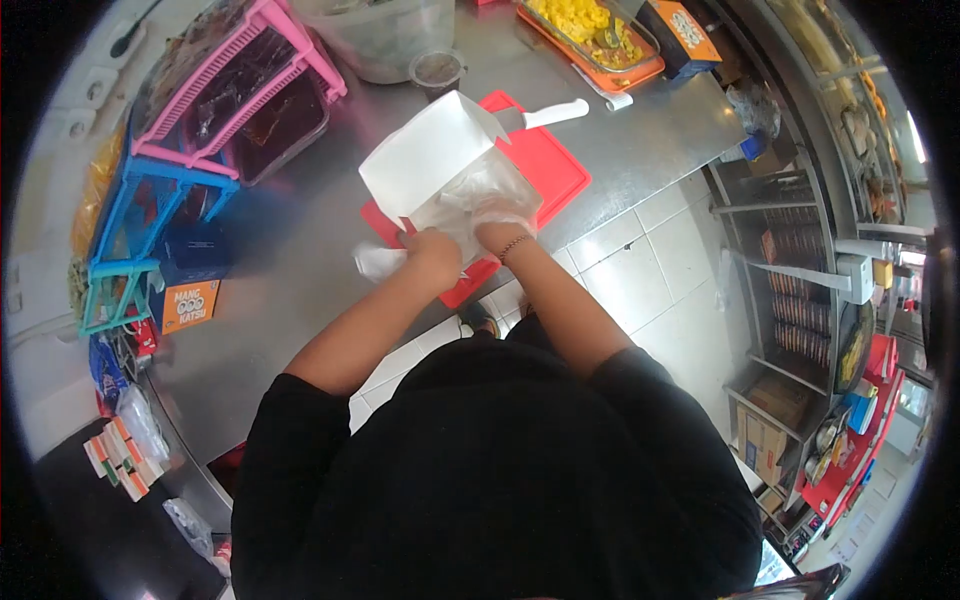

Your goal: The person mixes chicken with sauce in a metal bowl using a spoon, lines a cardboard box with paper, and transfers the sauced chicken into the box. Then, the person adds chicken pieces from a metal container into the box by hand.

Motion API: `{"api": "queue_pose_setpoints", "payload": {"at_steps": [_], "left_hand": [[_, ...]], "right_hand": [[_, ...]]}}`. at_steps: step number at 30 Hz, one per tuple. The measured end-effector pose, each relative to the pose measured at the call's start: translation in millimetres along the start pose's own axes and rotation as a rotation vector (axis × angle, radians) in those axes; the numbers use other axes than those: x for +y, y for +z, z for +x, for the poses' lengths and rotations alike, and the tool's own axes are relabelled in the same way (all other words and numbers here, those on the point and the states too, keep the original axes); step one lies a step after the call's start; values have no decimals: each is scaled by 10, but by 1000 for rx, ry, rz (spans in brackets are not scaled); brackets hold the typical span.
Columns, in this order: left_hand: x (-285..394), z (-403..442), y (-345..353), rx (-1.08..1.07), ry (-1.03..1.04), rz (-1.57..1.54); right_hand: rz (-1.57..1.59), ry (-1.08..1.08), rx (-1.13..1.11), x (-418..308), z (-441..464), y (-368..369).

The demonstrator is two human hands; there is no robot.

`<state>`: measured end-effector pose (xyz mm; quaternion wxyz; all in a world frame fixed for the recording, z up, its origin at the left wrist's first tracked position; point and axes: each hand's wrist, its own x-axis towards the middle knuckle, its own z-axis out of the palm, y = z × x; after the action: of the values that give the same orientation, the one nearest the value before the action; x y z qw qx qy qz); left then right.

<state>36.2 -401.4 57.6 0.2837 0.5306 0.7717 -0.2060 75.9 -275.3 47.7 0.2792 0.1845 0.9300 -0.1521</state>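
Note:
A white box (425,150) stands with its lid raised over a red cutting board (548,178) on the metal counter. My left hand (435,258) is closed at the near left edge of the box, its fingers bent against the edge. Inside clear plastic, my right hand (503,225) reaches to the box's near right side; its fingers are hidden by the plastic. Crumpled clear plastic (480,190) lies in the box opening. A knife with a white handle (556,113) rests on the board behind the box.
Pink (215,100) and blue-green baskets (115,225) stand on the left, near a Mang Katsu box (190,304). Behind are a clear tub (375,40), a lidded cup (437,70) and a glass dish of yellow food (570,22). Metal shelves (770,210) line the right.

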Motion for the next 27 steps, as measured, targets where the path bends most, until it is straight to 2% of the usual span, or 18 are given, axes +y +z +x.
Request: {"api": "queue_pose_setpoints", "payload": {"at_steps": [5,8,9,11,12,14,17,18,23,26,27], "left_hand": [[-37,-24,94,121,-77,28],[3,-25,161,269,-144,-70],[24,-31,176,327,-173,-114],[-37,-46,157,300,6,-112],[-73,-54,120,289,92,-110],[-90,-60,23,140,71,-43],[-69,-36,-95,14,40,22],[-62,-28,-105,-10,28,35],[-31,-276,38,339,46,-110],[116,-400,108,356,42,-195],[165,-415,110,345,41,-226]], "right_hand": [[74,15,40,181,310,230],[152,-126,250,172,219,237],[188,-79,222,138,179,186],[255,8,167,51,159,90],[171,1,166,66,253,184],[2,-17,168,36,365,285],[58,146,-103,-14,321,97],[58,100,6,18,317,141],[32,-118,597,-20,77,26],[-236,-473,457,-189,94,-112],[-222,-517,401,-244,122,-97]]}}
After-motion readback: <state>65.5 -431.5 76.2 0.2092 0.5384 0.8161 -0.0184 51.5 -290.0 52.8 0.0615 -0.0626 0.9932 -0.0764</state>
